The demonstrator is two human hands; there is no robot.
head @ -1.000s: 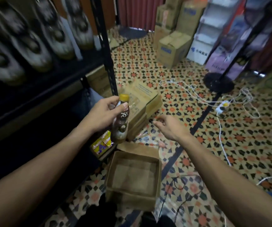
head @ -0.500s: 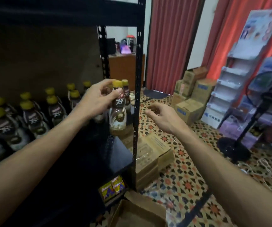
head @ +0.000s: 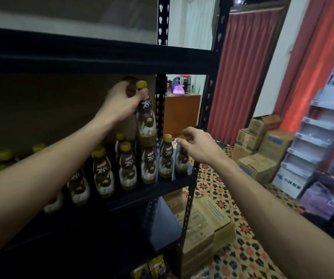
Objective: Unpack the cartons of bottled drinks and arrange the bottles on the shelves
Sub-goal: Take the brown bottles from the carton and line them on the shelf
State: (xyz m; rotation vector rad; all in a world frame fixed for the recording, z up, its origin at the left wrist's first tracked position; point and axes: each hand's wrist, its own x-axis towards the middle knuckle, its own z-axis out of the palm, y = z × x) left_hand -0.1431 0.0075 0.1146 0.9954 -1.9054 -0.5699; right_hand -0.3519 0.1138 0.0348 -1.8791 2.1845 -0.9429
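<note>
My left hand [head: 120, 102] grips a brown "78°C" drink bottle [head: 146, 119] with a yellow cap by its neck, holding it upright just above the bottles standing on the black shelf [head: 162, 187]. Several matching bottles [head: 128, 168] stand in rows along that shelf, the rows running back to the left. My right hand [head: 199, 147] hovers at the shelf's right end, fingers loosely curled beside the cap of the rightmost bottle [head: 181, 158], with nothing in it.
A black upright post [head: 190, 196] marks the shelf's right front corner, with an upper shelf beam [head: 101, 57] overhead. Cartons [head: 204, 224] lie on the patterned floor below. More boxes [head: 262, 146] and a white display rack [head: 319, 148] stand to the right by red curtains.
The view has swung up from the floor carton to the shelf. My left hand has carried the bottle up and in over the shelved bottles; my right hand has followed to the shelf's right end.
</note>
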